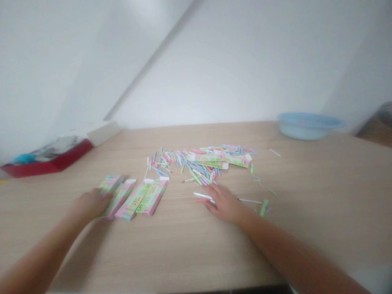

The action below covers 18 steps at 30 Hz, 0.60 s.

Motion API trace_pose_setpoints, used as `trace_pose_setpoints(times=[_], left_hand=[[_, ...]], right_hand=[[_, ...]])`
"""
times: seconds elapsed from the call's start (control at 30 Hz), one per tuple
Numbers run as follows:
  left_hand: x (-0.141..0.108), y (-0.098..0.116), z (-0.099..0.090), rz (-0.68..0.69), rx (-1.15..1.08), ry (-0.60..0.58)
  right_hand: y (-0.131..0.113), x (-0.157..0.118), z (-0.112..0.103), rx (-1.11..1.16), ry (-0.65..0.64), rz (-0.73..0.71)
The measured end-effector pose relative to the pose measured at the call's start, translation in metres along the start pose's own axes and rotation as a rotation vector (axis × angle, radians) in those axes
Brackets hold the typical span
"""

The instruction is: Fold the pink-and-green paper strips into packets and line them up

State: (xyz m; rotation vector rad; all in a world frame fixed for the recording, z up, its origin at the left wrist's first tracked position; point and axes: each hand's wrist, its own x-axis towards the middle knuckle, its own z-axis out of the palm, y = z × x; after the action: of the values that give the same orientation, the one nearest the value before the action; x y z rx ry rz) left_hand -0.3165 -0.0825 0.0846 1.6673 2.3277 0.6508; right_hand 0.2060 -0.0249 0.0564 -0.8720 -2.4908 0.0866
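My left hand (91,202) is at the leftmost slim pastel paper box (110,183), its thumb and fingers bent around the box; blur hides the exact grip. Beside it more pink-and-green boxes (153,198) lie in a slanted row, some with white end flaps up. My right hand (225,202) lies low on the table, fingers stretched out and apart. Beneath those fingers are a silver-white pen-like stick (202,196) and a pink stick (200,200), partly hidden. A thin white stick (249,201) and a short green piece (263,208) lie by the wrist.
Pastel sticks (202,170) are heaped mid-table, with several more boxes (211,158) on top. A red tray (73,156) holding blurred items and a white box (102,132) stand at the left. The blue basin (309,125) is at the back right, near the wall.
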Motion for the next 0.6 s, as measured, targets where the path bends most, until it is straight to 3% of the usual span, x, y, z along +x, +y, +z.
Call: trace_pose_setpoints(times=[0.1,0.17,0.23,0.3,0.37,0.5,0.6], left_hand=[[0.0,0.008,-0.001,-0.146,0.38,0.133],[0.0,0.021,0.004,-0.152,0.547,0.212],[0.0,0.041,0.015,-0.006,0.602,0.28],[-0.003,0.07,0.031,0.255,0.596,0.342],[-0.006,0.105,0.052,0.438,0.523,0.334],[0.001,0.179,0.097,0.641,0.363,0.263],[0.019,0.227,0.128,0.696,0.296,0.217]], right_hand=[[0.0,0.001,0.0,-0.015,-0.046,-0.011],[0.0,0.001,0.0,-0.015,-0.074,-0.001],[-0.001,0.002,-0.001,-0.019,-0.085,0.017],[-0.001,0.001,-0.001,-0.028,-0.086,0.042],[-0.001,0.001,-0.001,-0.043,-0.079,0.087],[0.002,-0.001,-0.001,-0.071,-0.076,0.157],[0.006,-0.001,-0.002,-0.061,-0.096,0.159]])
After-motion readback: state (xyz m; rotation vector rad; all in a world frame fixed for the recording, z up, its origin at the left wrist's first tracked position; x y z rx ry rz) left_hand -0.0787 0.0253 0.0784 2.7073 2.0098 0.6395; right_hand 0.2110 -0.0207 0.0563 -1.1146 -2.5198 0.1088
